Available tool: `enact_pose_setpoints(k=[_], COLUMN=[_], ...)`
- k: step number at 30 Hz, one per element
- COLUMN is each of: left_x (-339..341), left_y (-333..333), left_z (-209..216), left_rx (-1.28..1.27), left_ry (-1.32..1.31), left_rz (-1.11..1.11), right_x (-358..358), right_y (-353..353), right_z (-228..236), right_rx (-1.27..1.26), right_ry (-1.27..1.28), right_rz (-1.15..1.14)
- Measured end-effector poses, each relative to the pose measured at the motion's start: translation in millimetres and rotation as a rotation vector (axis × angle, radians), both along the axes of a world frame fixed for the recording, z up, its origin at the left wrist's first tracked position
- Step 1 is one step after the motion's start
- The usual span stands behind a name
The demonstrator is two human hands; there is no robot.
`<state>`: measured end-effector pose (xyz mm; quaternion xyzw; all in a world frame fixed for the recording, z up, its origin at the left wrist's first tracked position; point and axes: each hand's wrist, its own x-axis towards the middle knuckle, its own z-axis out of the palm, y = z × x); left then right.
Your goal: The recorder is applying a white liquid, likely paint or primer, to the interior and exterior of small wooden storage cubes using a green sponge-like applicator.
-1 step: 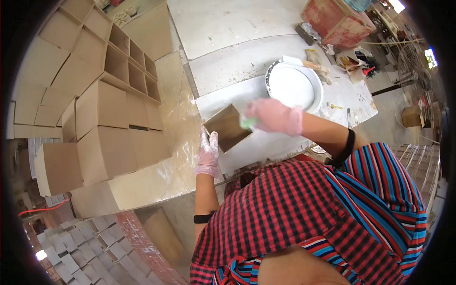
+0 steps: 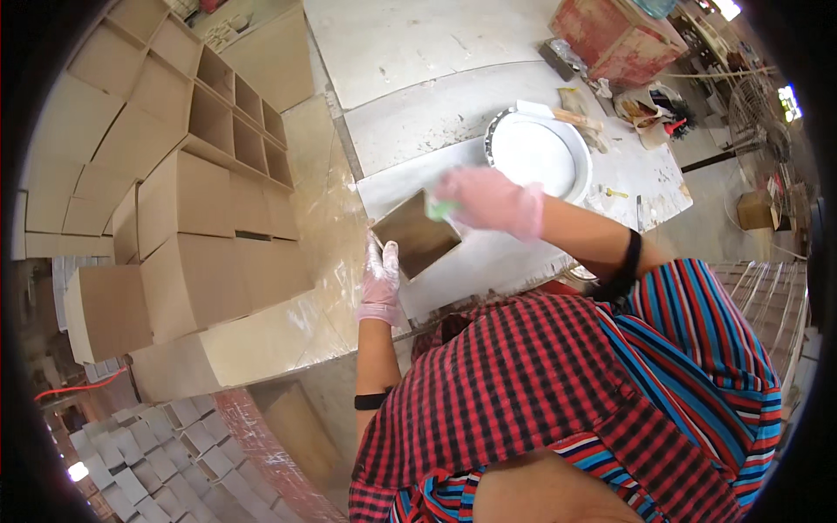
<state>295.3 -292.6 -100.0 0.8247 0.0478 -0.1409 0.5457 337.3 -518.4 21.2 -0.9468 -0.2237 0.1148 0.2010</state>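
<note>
A small brown open box (image 2: 414, 234) lies tilted on the white work surface in front of me. My left hand (image 2: 380, 277), in a pink glove smeared with white, grips its left edge, thumb on the inner side. Over the box's right edge is my right hand (image 2: 484, 202), also pink-gloved and blurred by motion. Its fingers are closed round a small green thing (image 2: 443, 210), too smeared to name. Behind that hand stands a round white tub (image 2: 578, 150) of white liquid or paste. A flat brush (image 2: 558, 114) with a wooden handle rests across its far rim.
Brown cardboard boxes (image 2: 196, 270) are stacked at the left, some with open compartments facing me. A worn red box (image 2: 610, 39) stands at the far right. Near the tub lies a small yellow tool (image 2: 616, 193). Many grey box pieces (image 2: 166, 453) cover the lower left.
My right hand has shifted a little left over the box with the green thing. My left hand and the box hold almost the same place.
</note>
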Motion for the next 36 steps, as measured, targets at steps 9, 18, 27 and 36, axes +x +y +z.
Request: enact_pose_setpoints(k=[9,18,27,36], left_x=[1.3,-3.6,25.1,51.8], left_y=[8.9,-5.1,-60.5,-24.9], left_z=[-2.5,47.9,48.8,-72.5], left_rx=[0.027,0.341,-0.419,-0.046], left_ry=[-0.051,-0.400,0.344,0.489], left_rz=[-0.025,-0.036,0.120,-0.134], right_x=[-42.0,-77.5,-106.7,-65.8], right_y=[4.0,-67.2,-126.4,-152.6], right_z=[-11.7,-6.0,-35.5,3.5], right_rx=[-0.112,0.745,2.105,0.357], right_ry=[-0.067,0.702,0.808,0.268], right_rz=[0.155,-0.607,-0.933,-0.827])
